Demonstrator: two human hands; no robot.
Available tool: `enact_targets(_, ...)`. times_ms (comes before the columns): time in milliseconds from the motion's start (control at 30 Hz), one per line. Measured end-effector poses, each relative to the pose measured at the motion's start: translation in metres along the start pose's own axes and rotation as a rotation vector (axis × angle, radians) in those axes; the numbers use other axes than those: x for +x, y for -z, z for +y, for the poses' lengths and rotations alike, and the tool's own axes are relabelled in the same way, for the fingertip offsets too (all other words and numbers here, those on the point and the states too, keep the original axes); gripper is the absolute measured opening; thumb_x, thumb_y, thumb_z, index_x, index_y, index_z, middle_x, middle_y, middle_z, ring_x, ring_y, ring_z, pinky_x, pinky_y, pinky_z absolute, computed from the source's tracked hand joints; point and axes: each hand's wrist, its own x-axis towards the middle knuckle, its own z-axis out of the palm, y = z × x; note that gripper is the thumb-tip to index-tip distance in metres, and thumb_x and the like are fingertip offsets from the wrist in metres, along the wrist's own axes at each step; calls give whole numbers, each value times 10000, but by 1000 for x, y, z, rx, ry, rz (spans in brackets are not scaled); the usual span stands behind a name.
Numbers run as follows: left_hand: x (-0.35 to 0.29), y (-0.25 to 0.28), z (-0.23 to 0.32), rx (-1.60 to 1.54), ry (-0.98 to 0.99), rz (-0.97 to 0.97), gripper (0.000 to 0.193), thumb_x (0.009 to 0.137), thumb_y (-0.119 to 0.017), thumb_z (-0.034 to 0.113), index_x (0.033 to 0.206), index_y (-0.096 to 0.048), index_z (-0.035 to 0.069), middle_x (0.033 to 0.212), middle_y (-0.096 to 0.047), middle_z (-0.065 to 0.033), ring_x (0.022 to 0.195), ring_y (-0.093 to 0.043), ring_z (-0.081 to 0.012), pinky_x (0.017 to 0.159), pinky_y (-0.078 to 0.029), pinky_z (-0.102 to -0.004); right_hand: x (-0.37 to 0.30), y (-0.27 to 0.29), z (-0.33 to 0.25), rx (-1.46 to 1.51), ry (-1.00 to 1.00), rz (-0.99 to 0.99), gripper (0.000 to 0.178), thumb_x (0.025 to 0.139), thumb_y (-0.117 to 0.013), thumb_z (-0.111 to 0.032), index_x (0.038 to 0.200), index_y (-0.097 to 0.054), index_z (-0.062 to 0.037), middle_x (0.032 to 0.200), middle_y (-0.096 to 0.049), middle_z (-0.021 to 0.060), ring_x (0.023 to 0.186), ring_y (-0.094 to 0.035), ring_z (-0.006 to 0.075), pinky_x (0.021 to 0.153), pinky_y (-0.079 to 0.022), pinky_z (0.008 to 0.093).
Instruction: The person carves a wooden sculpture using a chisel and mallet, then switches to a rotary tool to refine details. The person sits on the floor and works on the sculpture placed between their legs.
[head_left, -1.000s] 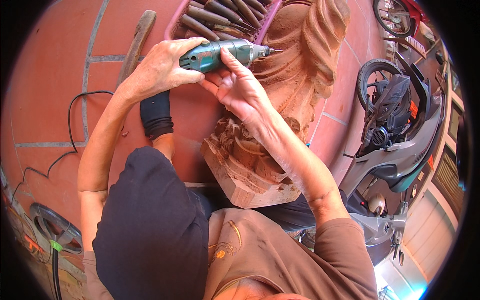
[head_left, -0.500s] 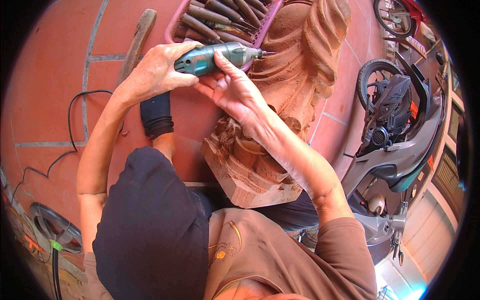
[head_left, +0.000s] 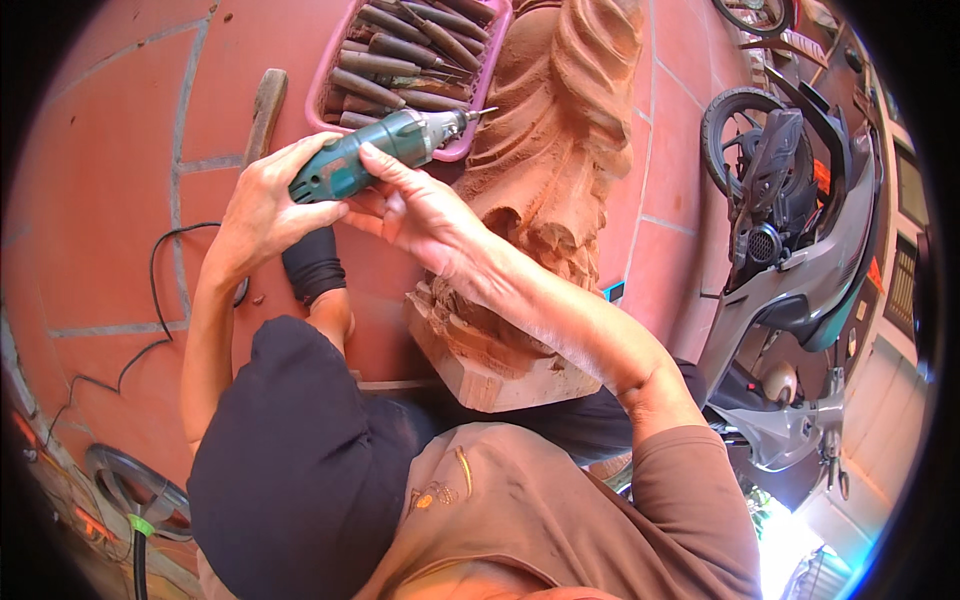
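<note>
Both my hands hold a green rotary tool (head_left: pixel 345 167) with a metal collar and a thin pointed bit facing right. My left hand (head_left: pixel 262 207) grips its rear end, thumb beneath. With thumb on the body and fingers under it, my right hand (head_left: pixel 425 222) supports the middle; some of those fingers are hidden. To the right of the tool lies a reddish-brown wood carving (head_left: pixel 550 150) with deep flowing folds and a rough block-like base toward me. The bit's tip is close to the carving in the picture; I cannot tell whether it touches.
Beyond the tool is a pink plastic basket (head_left: pixel 318 95) full of wooden-handled hand tools. A wooden mallet-like stick (head_left: pixel 263 115) lies on the red tile floor (head_left: pixel 110 130). A black cord (head_left: pixel 160 300) trails at left, near a round metal-framed object (head_left: pixel 140 490). A grey motorbike (head_left: pixel 800 270) stands at right.
Both hands have carried the rotary tool left and slightly toward me, its bit tilting more upward in the picture. The head view has also shifted a little.
</note>
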Motion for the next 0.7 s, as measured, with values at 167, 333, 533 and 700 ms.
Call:
enact_targets(167, -24, 16, 29, 127, 36, 4, 625, 684, -758, 112, 1278, -583, 23, 1083, -673, -180, 976, -670, -304, 887, -517, -382, -20, -20, 19, 70, 42, -57, 475, 871, -796, -266, 1245, -548, -111, 1182, -638, 37, 1135, -596, 202, 958, -488, 448)
enact_targets(333, -46, 30, 64, 220, -72, 0, 632, 670, -778, 103, 1265, -583, 15, 1070, -672, -195, 964, -675, -321, 870, -524, -393, -53, -35, 33, 125, 64, -158, 500, 880, -789, -261, 1267, -519, -97, 1206, -633, 46, 1160, -587, 208, 976, -475, 454)
enact_targets(533, -52, 61, 119, 493, -141, -164, 634, 684, -790, 148, 1261, -569, 5, 1032, -674, -215, 911, -682, -356, 823, -535, -411, -89, -56, 40, 258, 99, -323, 382, 933, -721, -242, 1240, -583, -62, 1212, -646, 73, 1193, -587, 223, 1059, -470, 468)
enact_targets(700, -52, 63, 185, 650, -53, -289, 556, 704, -761, 166, 1199, -569, 3, 956, -670, -224, 901, -659, -396, 792, -517, -425, -103, -56, 42, 327, 75, -465, 389, 936, -713, -246, 1246, -578, -54, 1232, -638, 84, 1195, -584, 237, 1075, -461, 493)
